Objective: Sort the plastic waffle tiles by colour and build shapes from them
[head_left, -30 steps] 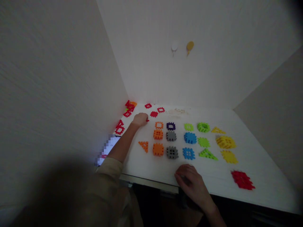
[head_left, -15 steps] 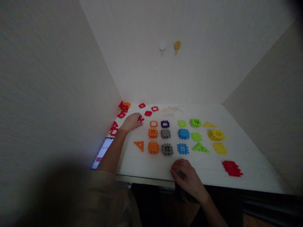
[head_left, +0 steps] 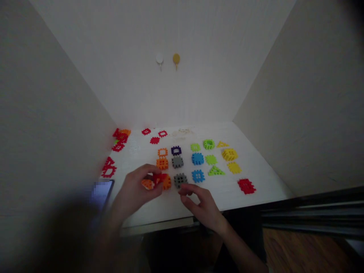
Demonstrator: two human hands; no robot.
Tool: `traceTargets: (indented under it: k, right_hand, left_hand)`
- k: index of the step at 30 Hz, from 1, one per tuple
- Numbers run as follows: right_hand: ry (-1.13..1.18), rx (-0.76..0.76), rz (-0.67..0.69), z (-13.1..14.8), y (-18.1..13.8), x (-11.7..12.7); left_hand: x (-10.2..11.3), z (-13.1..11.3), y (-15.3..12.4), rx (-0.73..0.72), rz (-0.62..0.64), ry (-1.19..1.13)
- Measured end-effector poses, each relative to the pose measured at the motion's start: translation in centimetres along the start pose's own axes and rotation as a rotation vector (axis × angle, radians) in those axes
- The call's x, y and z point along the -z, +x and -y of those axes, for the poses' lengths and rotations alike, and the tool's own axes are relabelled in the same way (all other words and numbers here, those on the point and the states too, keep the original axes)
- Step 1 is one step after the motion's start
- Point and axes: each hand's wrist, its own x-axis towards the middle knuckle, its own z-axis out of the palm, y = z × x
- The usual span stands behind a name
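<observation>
My left hand (head_left: pixel 133 193) is raised near the table's front edge, its fingers pinched on a small red waffle-block piece (head_left: pixel 159 178). Just behind it lie an orange triangle (head_left: pixel 147 184) and an orange block (head_left: pixel 167 182). My right hand (head_left: pixel 200 204) hovers beside it with fingers spread and holds nothing; its fingertips are close to the grey block (head_left: pixel 180 179). Coloured waffle blocks lie in rows on the white table (head_left: pixel 227 193): orange, grey, purple, blue (head_left: pixel 198 176), green (head_left: pixel 211 159) and yellow (head_left: pixel 229 154).
Several red pieces (head_left: pixel 118 142) sit along the left wall and at the back. A flat red block (head_left: pixel 246 186) lies alone at the right front. A phone (head_left: pixel 101 190) lies at the left front. Walls close in three sides; two hooks (head_left: pixel 167 59) hang on the back wall.
My left hand picked up a red piece at the back left and carried it to the front. My right hand lifted from the table edge and opened. The camera view shifted right.
</observation>
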Motion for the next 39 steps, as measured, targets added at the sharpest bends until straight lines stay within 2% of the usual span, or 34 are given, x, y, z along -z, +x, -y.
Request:
traceTargets:
  k: [3,6,14,18,23,28,33,36,39]
  right_hand:
    - [0.094,0.009,0.033,1.1,0.9,-0.3]
    - [0.132,-0.008,-0.024,1.2,1.4,-0.4]
    - [0.297,-0.141,-0.217,-0.5,0.9,1.0]
    - [0.374,-0.201,-0.299,-1.3,0.2,2.6]
    - [0.335,-0.250,-0.347,-2.8,-1.7,4.6]
    - [0.099,-0.260,-0.342,-4.8,-4.3,7.3]
    - [-0.405,-0.152,-0.205,-6.6,-6.2,11.0]
    - [-0.638,-0.063,-0.124,-7.0,-6.3,12.3]
    - [-0.792,-0.017,-0.047,-6.9,-5.8,12.6]
  left_hand:
    - [-2.3,-2.0,-0.7,-0.081,0.084,0.038]
    - [-4.0,-2.6,-0.7,-0.125,0.120,0.093]
    - [-7.1,-2.2,-0.8,-0.287,0.084,0.048]
    - [-8.9,-2.1,-1.4,-0.281,0.031,-0.036]
    - [-12.5,-2.3,-2.4,-0.265,0.034,-0.188]
    - [-17.0,-2.6,-2.9,-0.232,0.111,-0.268]
    - [-21.2,-2.7,-2.3,-0.210,0.192,-0.268]
    - [-22.7,-3.0,-1.7,-0.227,0.225,-0.243]
    - [-23.1,-3.4,-1.1,-0.245,0.228,-0.197]
